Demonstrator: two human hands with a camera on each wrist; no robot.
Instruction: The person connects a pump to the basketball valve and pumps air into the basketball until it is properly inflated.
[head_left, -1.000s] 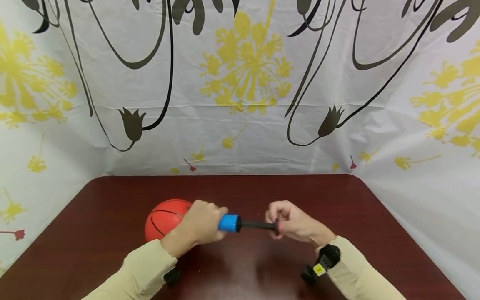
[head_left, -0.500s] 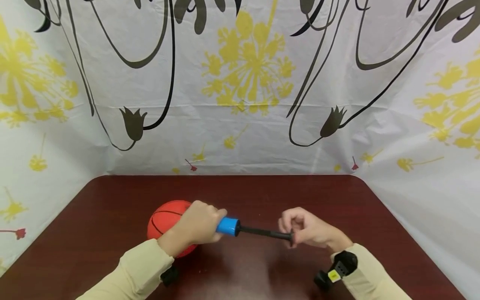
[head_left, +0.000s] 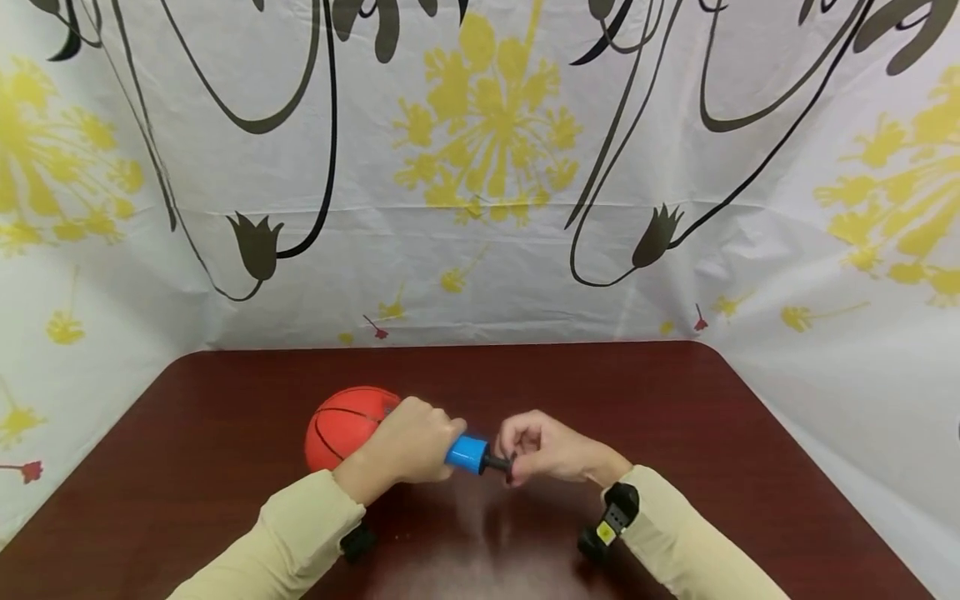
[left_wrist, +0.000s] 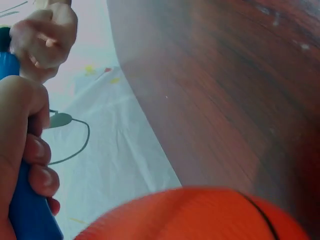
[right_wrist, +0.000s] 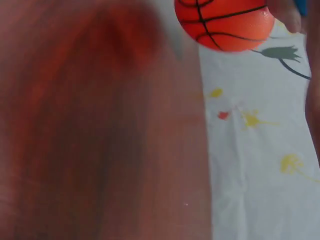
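My left hand grips the blue barrel of a hand pump, fingers wrapped round it in the left wrist view. A short stretch of black rod shows beyond the barrel's right end. At the end of that rod my right hand pinches the pump's dark handle between thumb and fingers. An orange-red basketball with black lines is just behind and left of my left hand, which overlaps it in the head view. The pump's left end is hidden by my left hand.
A dark reddish-brown table with rounded far corners lies under the hands. White sheeting with grey and yellow plant prints hangs along its back and sides. Each wrist carries a black camera mount, such as the right one.
My right hand first drew the rod out to the right, then pushed it back left so most of it is inside the barrel. The ball shifted slightly right in the head view.
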